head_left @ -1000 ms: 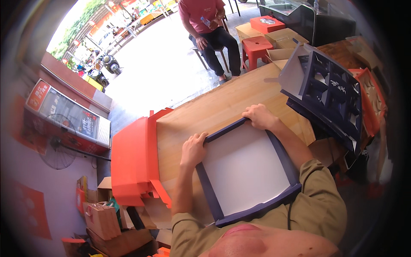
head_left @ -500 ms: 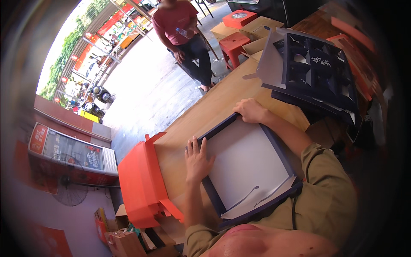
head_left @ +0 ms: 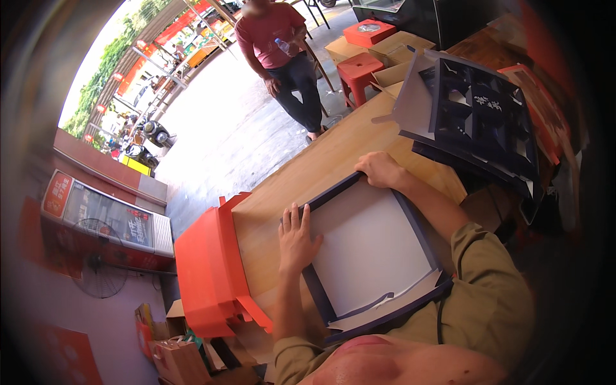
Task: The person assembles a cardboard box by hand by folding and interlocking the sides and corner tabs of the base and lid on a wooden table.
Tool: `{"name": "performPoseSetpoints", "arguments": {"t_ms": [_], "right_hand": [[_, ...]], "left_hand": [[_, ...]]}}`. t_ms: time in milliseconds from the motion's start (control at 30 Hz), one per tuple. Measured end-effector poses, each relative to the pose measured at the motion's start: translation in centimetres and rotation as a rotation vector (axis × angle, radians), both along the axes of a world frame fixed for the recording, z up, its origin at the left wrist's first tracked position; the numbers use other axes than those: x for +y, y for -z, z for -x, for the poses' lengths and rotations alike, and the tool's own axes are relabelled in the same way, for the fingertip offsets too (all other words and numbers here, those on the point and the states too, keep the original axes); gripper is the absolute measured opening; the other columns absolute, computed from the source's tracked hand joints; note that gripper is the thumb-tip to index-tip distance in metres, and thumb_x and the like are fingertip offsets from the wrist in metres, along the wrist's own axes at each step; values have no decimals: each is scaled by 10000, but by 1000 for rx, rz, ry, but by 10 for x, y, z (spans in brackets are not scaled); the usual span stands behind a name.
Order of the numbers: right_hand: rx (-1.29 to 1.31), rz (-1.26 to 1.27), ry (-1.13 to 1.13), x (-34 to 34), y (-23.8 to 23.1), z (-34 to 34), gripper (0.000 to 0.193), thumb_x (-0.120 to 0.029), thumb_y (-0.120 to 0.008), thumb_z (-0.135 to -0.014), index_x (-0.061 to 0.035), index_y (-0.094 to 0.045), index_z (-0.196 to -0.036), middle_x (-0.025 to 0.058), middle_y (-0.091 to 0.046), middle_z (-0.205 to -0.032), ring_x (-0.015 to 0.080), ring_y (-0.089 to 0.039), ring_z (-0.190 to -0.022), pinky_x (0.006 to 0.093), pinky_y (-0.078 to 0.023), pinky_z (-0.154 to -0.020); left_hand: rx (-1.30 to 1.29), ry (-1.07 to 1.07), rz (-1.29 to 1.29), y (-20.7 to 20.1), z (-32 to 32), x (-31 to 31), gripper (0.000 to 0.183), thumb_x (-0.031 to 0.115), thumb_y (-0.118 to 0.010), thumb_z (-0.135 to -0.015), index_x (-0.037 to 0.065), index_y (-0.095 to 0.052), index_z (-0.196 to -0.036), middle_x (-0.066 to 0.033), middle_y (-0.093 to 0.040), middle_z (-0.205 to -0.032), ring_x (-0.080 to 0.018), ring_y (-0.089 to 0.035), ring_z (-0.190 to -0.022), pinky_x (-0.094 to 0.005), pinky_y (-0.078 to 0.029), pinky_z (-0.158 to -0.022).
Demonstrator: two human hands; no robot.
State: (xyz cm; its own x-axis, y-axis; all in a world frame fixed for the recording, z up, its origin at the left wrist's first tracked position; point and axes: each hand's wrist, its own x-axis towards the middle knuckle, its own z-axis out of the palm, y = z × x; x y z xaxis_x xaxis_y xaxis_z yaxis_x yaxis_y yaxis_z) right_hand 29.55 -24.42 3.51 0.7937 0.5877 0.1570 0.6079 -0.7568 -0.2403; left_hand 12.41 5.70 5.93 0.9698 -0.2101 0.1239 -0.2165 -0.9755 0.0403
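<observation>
Since a second ago, my left hand [head_left: 298, 244] has gone from gripping the far-left corner to lying stretched over it, and a pale strip [head_left: 385, 307] has come up along the near wall. The view itself has swung too. The shallow dark-blue tray [head_left: 369, 244], pale inside, sits on the near side of the table [head_left: 346, 154], right in front of my body.

My left fingers are straight and slightly spread, thumb held apart on the inner side. My right hand [head_left: 380, 170] is curled over the far wall near the far-right corner, seeming to pinch it; I cannot see the thumb.

The relation that counts: the strip lies back towards me from both hands, well apart from either, its long axis crossing my front along the near wall. My left hand is the nearer. A red carton [head_left: 208, 273] stands left; a dark-blue compartmented box [head_left: 478, 119] leans beyond my right forearm.
</observation>
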Motion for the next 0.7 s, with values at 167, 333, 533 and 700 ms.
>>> {"name": "performPoseSetpoints", "arguments": {"t_ms": [167, 333, 533, 700], "right_hand": [[-22, -73, -28, -3, -2, 3, 276, -129, -797, -786, -131, -754, -1058, 102, -735, -1055, 341, -697, -1072, 466, -563, -932], [-86, -20, -91, -3, -8, 7, 323, -166, -802, -807, -123, -733, -1120, 114, -717, -1107, 332, -689, -1114, 457, -552, -950], [-84, -66, -111, -9, -3, 5, 348, -122, -769, -801, -133, -735, -1147, 119, -707, -1121, 330, -685, -1117, 461, -546, -972], [-78, -68, -66, -4, 2, 5, 292, -74, -733, -809, -129, -745, -1095, 121, -721, -1075, 339, -695, -1089, 457, -559, -957]], "left_hand": [[-20, 16, 8, 2, 0, 2, 953, 343, -821, -848, 102, -373, -1653, -241, -334, -1697, -445, -300, -1567, -571, -314, -1228], [-36, 16, 3, 4, 0, 3, 937, 333, -820, -849, 110, -385, -1648, -235, -346, -1689, -444, -320, -1551, -569, -339, -1205], [-52, 39, 32, 4, -3, 6, 888, 307, -812, -856, 121, -420, -1631, -221, -387, -1665, -437, -352, -1532, -552, -368, -1189], [-51, 35, 52, 4, -2, 7, 858, 277, -804, -867, 123, -433, -1626, -210, -408, -1651, -429, -356, -1535, -529, -365, -1218]]}}
